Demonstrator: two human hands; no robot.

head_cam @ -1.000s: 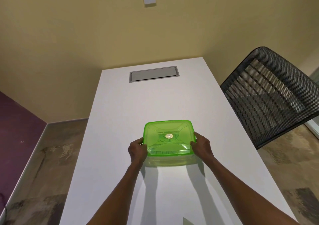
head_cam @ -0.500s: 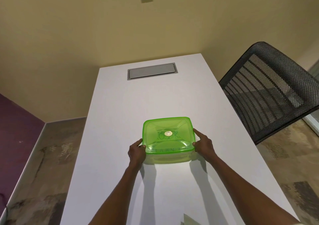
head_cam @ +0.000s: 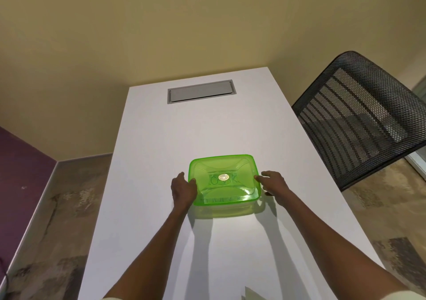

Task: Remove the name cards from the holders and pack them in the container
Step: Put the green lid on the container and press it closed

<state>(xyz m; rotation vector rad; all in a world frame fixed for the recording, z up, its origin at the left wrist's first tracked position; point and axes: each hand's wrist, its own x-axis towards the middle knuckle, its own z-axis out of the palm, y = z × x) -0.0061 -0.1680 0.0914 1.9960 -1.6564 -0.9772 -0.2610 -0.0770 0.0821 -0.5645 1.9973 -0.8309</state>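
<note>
A yellow wall backs a long white desk (head_cam: 161,138), with purple wall and mottled floor off to the left. On the desk's near half, just left of the container, the left hand (head_cam: 183,190) grips the rim, its thumb hooked over the lid's left edge and its fingers curled down the side. The container (head_cam: 224,180) sits flat on the desk between both hands, green, see-through, lid on, a small round sticker at its centre. It looks like thin, light plastic, smooth and a little slippery, with a lid that would flex, so the firm rim and corners seem the best places to hold or pry. At its right edge the right hand (head_cam: 274,184) touches the rim with loosely spread fingers, not clearly clamped. No cards or holders show. Further right stands a black mesh chair (head_cam: 359,120).
</note>
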